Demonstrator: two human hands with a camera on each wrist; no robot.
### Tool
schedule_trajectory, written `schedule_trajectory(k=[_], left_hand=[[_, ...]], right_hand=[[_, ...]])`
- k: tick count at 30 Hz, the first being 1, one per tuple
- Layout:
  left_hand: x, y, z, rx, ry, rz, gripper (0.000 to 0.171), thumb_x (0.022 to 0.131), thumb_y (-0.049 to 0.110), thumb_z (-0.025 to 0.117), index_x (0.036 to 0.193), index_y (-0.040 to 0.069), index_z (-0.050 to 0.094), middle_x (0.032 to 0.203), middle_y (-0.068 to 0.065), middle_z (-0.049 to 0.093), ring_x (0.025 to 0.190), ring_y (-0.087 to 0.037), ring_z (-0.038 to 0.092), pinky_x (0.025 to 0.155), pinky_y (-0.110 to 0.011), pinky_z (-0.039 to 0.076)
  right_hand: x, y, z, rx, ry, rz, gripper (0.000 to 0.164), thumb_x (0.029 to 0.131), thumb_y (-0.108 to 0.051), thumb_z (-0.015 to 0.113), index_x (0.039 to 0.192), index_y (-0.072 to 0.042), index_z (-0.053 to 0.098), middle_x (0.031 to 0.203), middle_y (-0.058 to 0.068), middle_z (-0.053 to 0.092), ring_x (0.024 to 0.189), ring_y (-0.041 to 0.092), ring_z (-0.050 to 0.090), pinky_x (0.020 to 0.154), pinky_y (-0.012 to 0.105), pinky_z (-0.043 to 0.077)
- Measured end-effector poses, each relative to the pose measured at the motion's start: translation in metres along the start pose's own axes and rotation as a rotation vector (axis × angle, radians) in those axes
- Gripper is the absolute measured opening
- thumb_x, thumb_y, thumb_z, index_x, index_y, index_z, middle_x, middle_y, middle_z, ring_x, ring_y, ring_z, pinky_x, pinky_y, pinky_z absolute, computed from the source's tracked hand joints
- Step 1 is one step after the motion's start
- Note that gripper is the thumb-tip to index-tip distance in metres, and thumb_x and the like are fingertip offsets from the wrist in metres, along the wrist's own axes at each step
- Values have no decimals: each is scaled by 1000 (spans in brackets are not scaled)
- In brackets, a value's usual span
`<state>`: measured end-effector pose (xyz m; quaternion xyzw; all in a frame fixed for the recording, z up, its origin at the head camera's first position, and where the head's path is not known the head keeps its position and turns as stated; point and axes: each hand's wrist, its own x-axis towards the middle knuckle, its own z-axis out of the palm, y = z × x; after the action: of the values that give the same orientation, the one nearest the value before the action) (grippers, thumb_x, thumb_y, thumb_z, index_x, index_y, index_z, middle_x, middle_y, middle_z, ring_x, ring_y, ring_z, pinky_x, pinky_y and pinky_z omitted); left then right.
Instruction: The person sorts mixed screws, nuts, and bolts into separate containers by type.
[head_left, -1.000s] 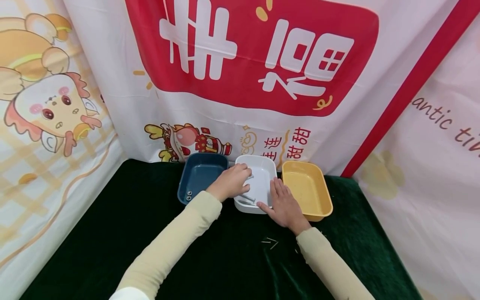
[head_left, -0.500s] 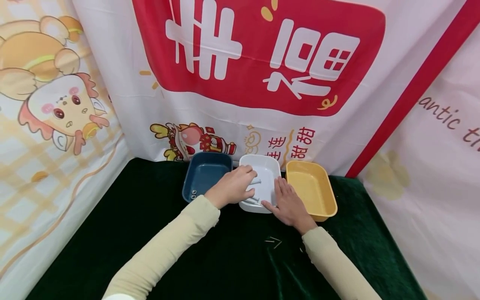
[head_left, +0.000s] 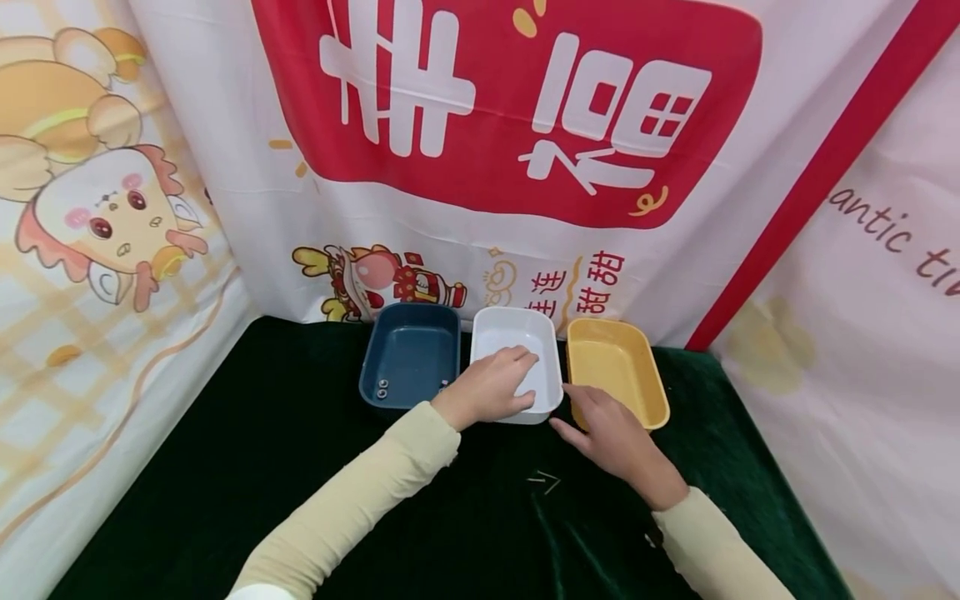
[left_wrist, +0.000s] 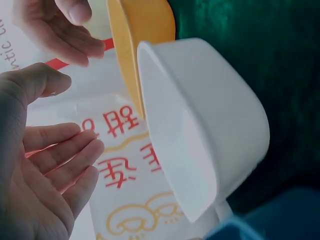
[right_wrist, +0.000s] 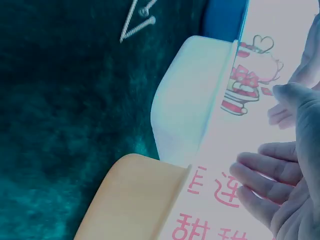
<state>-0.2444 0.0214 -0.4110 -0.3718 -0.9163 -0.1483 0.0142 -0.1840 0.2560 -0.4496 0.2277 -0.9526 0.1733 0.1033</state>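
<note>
My left hand (head_left: 491, 385) hovers over the white tray (head_left: 551, 358), fingers loosely extended; in the left wrist view, the same hand (left_wrist: 55, 165) has nothing in its palm. Below and right, my right hand (head_left: 615, 433) is by the white tray's near right corner and covers part of the yellow tray (head_left: 622, 367). Its fingers are relaxed and hold nothing, as the right hand (right_wrist: 285, 185) in the right wrist view also shows. Whether a fingertip touches the white tray's rim I cannot tell. My left hand hides part of the white tray's inside.
Left of the white tray stands a blue tray (head_left: 412, 346) with small metal nuts (head_left: 382, 389) in its near left corner. Several screws (head_left: 546, 481) lie on the green cloth (head_left: 450, 525) in front. A printed curtain (head_left: 420, 200) hangs right behind the trays.
My right hand has drawn back from the white tray, toward me and to the right. The left hand has shifted right over that tray, and the screws seen in it earlier are out of sight.
</note>
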Motion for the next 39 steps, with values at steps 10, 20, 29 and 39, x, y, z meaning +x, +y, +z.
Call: schedule_trajectory(k=[10,20,29,39], left_hand=[[24,11,31,1,13,-3,64,102,39,65,154,5,51,157,-11,56,145,-25,55,120,-39,47],[44,15,57,88,-49,-4,78,108,51,53,166,4,30,175,-11,30,162,-23,31,134,-36,25],[57,21,79,167,-68,20,77,109,53,47,167,7,28,177,-10,25,165,-23,24,135,-38,22],[66,21,101,194,-67,7,75,110,54,43,167,9,29,177,-8,25,165,-22,23,135,-37,21]], right_hand=[[-38,-10,-1,-34,-67,-53,32,92,-34,83,117,-15,75,108,-1,78,94,8,72,90,38,64],[-53,-9,16,30,-265,-76,26,95,-28,80,115,-12,76,104,0,76,92,12,72,84,37,64],[-57,-1,37,44,-263,-157,20,94,-24,81,111,-14,77,103,-3,76,91,9,72,84,32,64],[-51,2,47,-37,-245,-273,11,93,-18,81,104,-17,80,100,-7,74,89,3,67,81,28,63]])
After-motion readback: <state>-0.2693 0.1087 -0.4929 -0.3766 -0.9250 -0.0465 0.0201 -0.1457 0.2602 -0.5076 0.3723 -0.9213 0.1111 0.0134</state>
